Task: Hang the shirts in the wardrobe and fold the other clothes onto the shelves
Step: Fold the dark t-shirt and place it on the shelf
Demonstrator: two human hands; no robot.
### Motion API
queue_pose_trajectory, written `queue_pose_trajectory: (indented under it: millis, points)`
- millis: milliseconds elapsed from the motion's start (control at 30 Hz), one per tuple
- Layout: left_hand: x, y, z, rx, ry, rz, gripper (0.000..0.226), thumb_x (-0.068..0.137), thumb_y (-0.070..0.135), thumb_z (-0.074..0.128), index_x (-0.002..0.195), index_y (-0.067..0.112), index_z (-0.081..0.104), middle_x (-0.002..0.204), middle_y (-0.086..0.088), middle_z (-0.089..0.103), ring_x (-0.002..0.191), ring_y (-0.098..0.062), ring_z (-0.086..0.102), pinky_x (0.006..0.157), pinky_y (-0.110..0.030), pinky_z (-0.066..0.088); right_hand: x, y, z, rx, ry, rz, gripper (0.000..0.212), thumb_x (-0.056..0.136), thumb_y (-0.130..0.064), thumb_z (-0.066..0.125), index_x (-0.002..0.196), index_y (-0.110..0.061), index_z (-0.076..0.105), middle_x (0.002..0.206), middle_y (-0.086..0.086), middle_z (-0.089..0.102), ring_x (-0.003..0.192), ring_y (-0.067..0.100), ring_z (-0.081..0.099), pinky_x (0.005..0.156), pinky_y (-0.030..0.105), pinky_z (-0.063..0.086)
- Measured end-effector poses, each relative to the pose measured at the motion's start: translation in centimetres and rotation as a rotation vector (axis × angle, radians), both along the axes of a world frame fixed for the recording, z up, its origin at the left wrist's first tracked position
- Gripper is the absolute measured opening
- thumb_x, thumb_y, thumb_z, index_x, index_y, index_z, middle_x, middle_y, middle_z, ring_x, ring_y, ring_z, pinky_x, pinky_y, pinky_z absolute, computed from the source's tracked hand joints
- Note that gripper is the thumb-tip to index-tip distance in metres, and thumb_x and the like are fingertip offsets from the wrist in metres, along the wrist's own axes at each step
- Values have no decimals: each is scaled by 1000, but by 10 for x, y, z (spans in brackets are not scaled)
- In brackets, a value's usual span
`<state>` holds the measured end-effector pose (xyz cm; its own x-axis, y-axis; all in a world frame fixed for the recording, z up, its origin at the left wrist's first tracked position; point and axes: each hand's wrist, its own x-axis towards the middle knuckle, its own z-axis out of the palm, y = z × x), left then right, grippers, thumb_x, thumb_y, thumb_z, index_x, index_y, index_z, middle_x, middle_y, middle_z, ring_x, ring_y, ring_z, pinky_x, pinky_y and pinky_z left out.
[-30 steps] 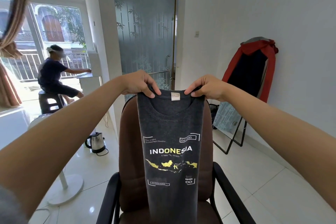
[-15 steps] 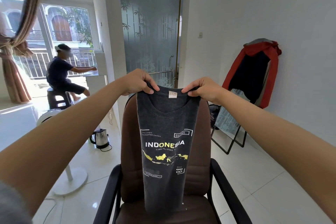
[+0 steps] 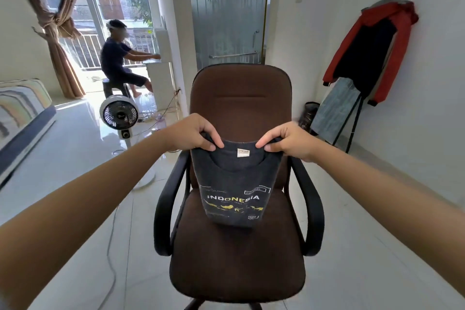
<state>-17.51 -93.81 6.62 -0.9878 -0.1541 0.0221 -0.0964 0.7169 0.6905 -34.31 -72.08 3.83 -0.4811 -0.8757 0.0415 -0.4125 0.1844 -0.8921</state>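
A dark grey T-shirt (image 3: 235, 184) with "INDONESIA" and a yellow map print is folded narrow lengthwise. My left hand (image 3: 192, 132) pinches its left shoulder by the collar and my right hand (image 3: 286, 139) pinches the right shoulder. The shirt hangs low in front of a brown office chair (image 3: 239, 254), its lower part bending onto the seat. A white label shows inside the collar.
A white floor fan (image 3: 119, 114) stands left of the chair, with a cord on the tiled floor. A red and black jacket (image 3: 372, 50) hangs on a black stand at the right wall. A mattress (image 3: 20, 113) lies far left. A person sits at a desk by the window.
Both hands have lowered the shirt from chest height down toward the chair seat, and its lower half now folds onto the seat. My view has tilted downward.
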Motion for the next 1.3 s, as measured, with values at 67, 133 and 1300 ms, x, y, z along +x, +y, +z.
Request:
queue_pose_trajectory:
  millis: [67, 133, 1300]
  points:
    - [36, 29, -30, 1, -39, -7, 25, 75, -3, 71, 81, 21, 75, 92, -4, 73, 89, -18, 66, 88, -27, 50, 36, 28, -30, 33, -34, 27, 27, 86, 10, 60, 87, -13, 75, 78, -2, 73, 73, 3, 64, 67, 16, 50]
    - [74, 59, -63, 11, -87, -16, 26, 75, -2, 72, 80, 24, 76, 90, 2, 73, 87, -10, 66, 87, -23, 51, 72, 56, -64, 78, -75, 46, 27, 86, 9, 60, 87, -13, 75, 76, -9, 73, 73, 0, 65, 66, 12, 48]
    - [-93, -70, -442, 232, -534, 78, 18, 75, 0, 74, 88, 12, 75, 98, -13, 70, 93, -25, 63, 85, -30, 50, -50, -65, -414, 548, -352, -210, 26, 85, 8, 63, 103, -8, 72, 54, -18, 60, 45, -8, 51, 44, 3, 33]
